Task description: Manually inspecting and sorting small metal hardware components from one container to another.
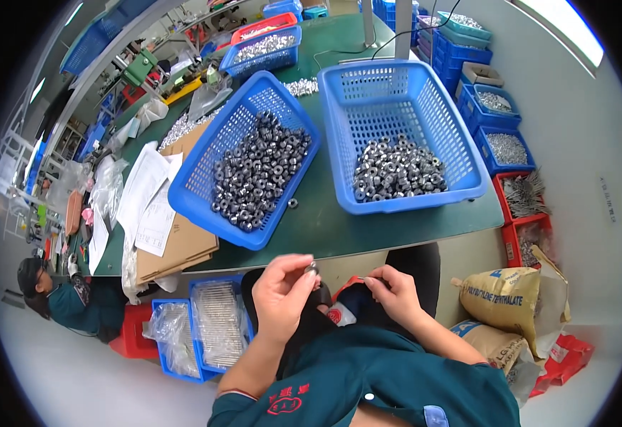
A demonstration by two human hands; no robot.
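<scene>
a: what does the left hand (282, 295) hold?

b: it holds a small metal nut (312, 268) between the thumb and the first fingers, which are closed on it. the nut is raised in front of the person's chest, below the near edge of the green table (339, 228).

a: and the right hand (395, 292)?

b: it is just beside the left one, a little lower. its fingertips (370, 282) are pressed together, as if on something very thin, but i cannot tell what is between them, it is too small.

a: where are the other nuts?

b: on the table stand two blue baskets. the left basket (204, 192) is tilted and turned at an angle, and it is filled with dark grey nuts. the right basket (425, 135) stands straight and has a smaller heap of shinier nuts at its near side. one loose nut (293, 203) lies on the table between them, close to the left basket.

a: what is around?

b: sheets of paper (150, 196) on flat cardboard (183, 245) lie at the left of the table. under the table is a blue crate (215, 320) with clear bags. at the right, on the floor, are yellow sacks (503, 299) and small bins (506, 149) of metal parts. another person (69, 295) sits at the far left.
</scene>
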